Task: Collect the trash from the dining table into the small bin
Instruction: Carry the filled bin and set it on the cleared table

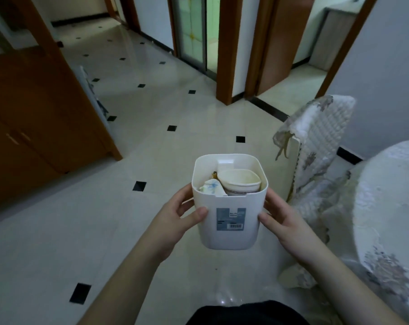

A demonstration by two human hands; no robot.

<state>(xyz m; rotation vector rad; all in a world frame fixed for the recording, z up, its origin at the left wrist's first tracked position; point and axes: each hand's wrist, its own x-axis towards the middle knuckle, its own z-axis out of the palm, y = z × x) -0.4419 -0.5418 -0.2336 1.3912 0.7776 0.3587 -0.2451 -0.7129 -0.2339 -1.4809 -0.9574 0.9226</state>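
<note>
Both hands up in front of the body, and between them the small white bin (229,221), held upright in the air above the cream tiled floor (152,148). The left hand (175,221) wraps the bin's left side, thumb pressed flat on the front wall, fingers curled round behind. The right hand (281,221) grips the opposite side the same way, thumb on the front, just beside the grey label (231,218) with its barcode. Inside the bin: a paper cup (240,182) lying tilted with its mouth toward us, filling the right half, and a crumpled tissue (210,187) tucked against the left wall, touching the cup. Something small and brownish pokes up behind them, too small to tell what. Off to the right, the dining table (391,207) under a floral cloth, with a cloth-covered chair (316,146) near it.
</note>
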